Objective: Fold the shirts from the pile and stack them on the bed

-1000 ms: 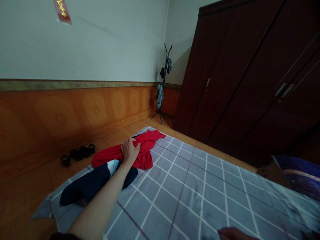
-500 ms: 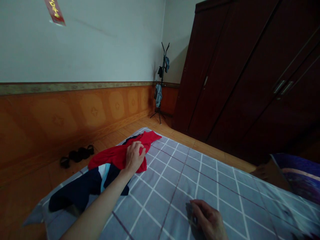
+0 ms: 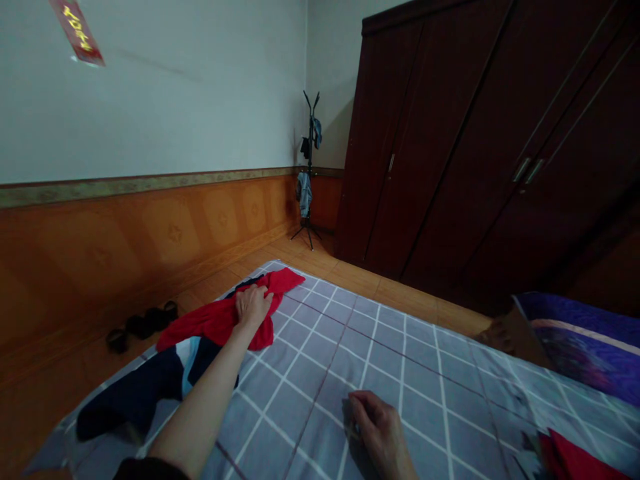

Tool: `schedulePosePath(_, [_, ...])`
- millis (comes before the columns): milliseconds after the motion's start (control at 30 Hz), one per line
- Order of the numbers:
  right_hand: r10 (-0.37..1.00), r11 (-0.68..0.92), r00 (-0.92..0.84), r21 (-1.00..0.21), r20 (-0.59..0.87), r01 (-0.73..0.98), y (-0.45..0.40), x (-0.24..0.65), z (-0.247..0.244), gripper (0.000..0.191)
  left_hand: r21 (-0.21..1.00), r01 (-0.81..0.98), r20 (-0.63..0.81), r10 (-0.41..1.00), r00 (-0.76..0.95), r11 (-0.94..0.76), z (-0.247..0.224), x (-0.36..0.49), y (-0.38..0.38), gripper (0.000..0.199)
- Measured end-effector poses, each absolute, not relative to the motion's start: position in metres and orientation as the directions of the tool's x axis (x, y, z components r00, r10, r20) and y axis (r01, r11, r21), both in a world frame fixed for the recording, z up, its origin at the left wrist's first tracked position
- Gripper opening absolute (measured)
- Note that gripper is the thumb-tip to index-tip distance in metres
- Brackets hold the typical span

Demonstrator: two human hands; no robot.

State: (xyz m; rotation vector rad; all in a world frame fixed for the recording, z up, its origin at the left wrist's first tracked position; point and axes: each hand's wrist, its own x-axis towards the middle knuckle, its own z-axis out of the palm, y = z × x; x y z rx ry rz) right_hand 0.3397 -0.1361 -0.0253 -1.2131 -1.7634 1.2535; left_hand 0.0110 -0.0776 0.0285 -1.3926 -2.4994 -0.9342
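My left hand [image 3: 254, 305] reaches out to a crumpled red garment [image 3: 213, 321] near the far left corner of the bed, its fingers curled into the cloth. Beside and partly under the red cloth lies a navy garment [image 3: 135, 393] with a white and light-blue band. My right hand [image 3: 379, 427] is at the lower middle, low over the grey checked bedsheet [image 3: 320, 373]. Its fingers are curled in, with the thumb against them, and nothing shows in them. A dark shadow falls beside it.
At lower right lies a folded red cloth [image 3: 580, 460]. A box [image 3: 530, 333] and purple fabric [image 3: 585, 340] stand past the bed's right side. Dark shoes [image 3: 143, 325] lie on the floor at left. A coat rack [image 3: 310, 160] and a dark wardrobe [image 3: 425, 147] stand behind.
The view has turned right and slightly up, so everything sits further left. A red cloth has come into view at lower right. Both hands keep nearly the same pose.
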Motion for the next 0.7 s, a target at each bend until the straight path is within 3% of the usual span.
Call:
schedulePosePath(167, [0.926,0.097,-0.376,-0.949,-0.024,0.300,-0.135,0.340,-0.033,0.049,0.657,0.726,0.476,0.635,-0.609,0.203,0.057,0.022,-0.084,0.018])
schedulePosePath(367, [0.929,0.053,-0.364,-0.948,-0.069,0.315,-0.134,0.340,-0.030,0.051,0.919,0.387,0.333,0.684,-0.649,-0.081,0.079,0.023,-0.093,0.035])
schedulePosePath(500, [0.923,0.008,-0.370,-0.959,-0.101,0.282,-0.135,0.338,-0.027,0.052,0.973,0.118,0.228,0.771,-0.595,-0.197,0.107,0.033,-0.111,0.037])
schedulePosePath(600, [0.922,-0.036,-0.362,-0.963,-0.135,0.267,-0.136,0.336,-0.025,0.050,0.945,-0.177,0.178,0.884,-0.433,-0.277,0.133,0.060,-0.132,0.027])
schedulePosePath(700, [0.933,-0.025,-0.340,-0.964,-0.117,0.263,-0.139,0.334,-0.018,0.046,0.914,-0.216,0.235,0.882,-0.408,-0.343,0.141,0.095,-0.168,0.019])
